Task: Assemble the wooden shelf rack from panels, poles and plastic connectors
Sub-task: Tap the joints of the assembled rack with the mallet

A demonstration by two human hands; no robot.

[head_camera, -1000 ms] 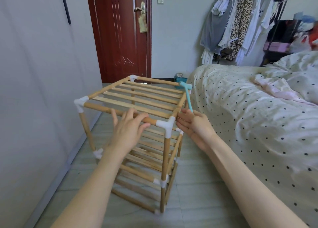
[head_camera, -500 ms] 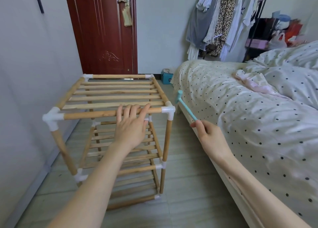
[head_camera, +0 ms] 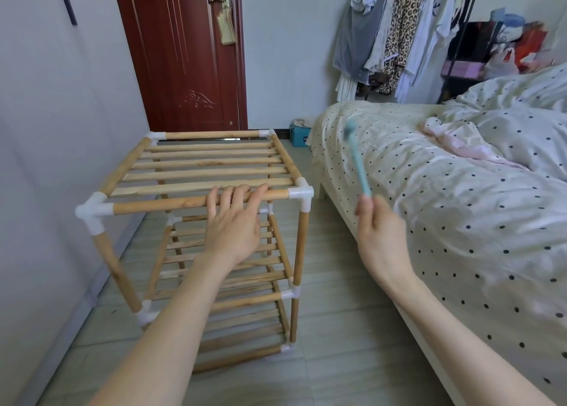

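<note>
Standing upright on the floor (head_camera: 322, 329) between a grey wall (head_camera: 55, 129) and the bed (head_camera: 445, 206), the rack (head_camera: 199, 172) is a tall open frame, its long axis vertical. Round pale-wood poles form the edges and flat slats make three tiers; the top slats run left to right. White plastic connectors (head_camera: 302, 194) cap each corner, smooth against the grainy wood. The left hand (head_camera: 234, 221) rests on the near top pole (head_camera: 171, 203), fingers curled over it close to the right front corner. The right hand (head_camera: 379, 230) hangs apart from the rack, pinching the lower end of a small teal mallet (head_camera: 357, 163) that points up and slightly left, its head blurred. The bed carries a cream sheet with dark dots. Behind stand a dark red door (head_camera: 184, 52) and hanging clothes (head_camera: 395, 28).
</note>
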